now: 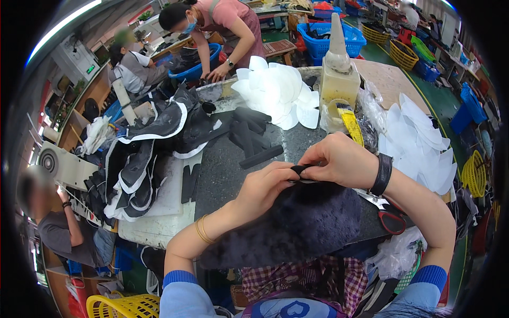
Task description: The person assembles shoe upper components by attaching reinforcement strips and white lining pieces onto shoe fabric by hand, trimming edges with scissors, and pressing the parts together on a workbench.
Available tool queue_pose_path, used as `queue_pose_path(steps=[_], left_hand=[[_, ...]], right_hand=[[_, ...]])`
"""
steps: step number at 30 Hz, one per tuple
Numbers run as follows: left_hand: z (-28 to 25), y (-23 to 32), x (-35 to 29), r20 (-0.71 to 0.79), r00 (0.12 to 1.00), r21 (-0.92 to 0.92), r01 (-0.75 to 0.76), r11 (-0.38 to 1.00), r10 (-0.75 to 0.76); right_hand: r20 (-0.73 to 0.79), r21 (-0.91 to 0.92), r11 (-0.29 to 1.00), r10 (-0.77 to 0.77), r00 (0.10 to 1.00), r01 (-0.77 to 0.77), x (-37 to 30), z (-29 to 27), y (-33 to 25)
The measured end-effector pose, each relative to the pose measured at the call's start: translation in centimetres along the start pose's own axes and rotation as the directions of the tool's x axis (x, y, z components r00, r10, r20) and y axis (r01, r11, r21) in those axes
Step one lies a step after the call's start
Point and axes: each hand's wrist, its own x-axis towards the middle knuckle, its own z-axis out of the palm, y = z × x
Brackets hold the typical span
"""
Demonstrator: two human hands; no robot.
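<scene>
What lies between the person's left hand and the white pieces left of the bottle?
In the head view, several black strips lie between the left hand and the white pieces, with dark tabletop showing around them.

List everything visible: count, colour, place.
Dark fuzzy piece: one, purple-black, under both hands
Black strips: several, black, middle of the bench
White pieces: two piles, white, bench's far side and right
Bottle: one, cream, bench's far side
Scissors: one pair, red handles, bench right
White-edged pieces: several, black, bench left
Baskets: several, blue, yellow or green, around the bench
Co-workers: several, mixed clothing, left and far
Left hand: one, bare, at the piece's far edge
Right hand: one, bare, beside it
</scene>
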Motion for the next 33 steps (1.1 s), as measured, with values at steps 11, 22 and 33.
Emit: queue_pose_path(steps=[11,22,33], left_hand=[[0.0,1.0,1.4,-0.014,0.998,0.050,0.056,0.997,-0.055],[-3.5,1.2,0.6,0.386,0.837,-0.190,0.485,0.854,-0.389],[-9.0,-6.0,-5.7,0.376,0.917,0.385,-0.028,0.922,-0.129]], right_hand=[[-0.106,-0.152,0.984,-0.113,0.988,0.096,-0.7,1.1,-0.4],[-0.174,-0.333,0.934,0.071,0.982,-0.127,-2.3,0.1,-2.4],[-0.004,-0.249,0.884,0.408,0.913,-0.396,4.7,1.0,5.8]])
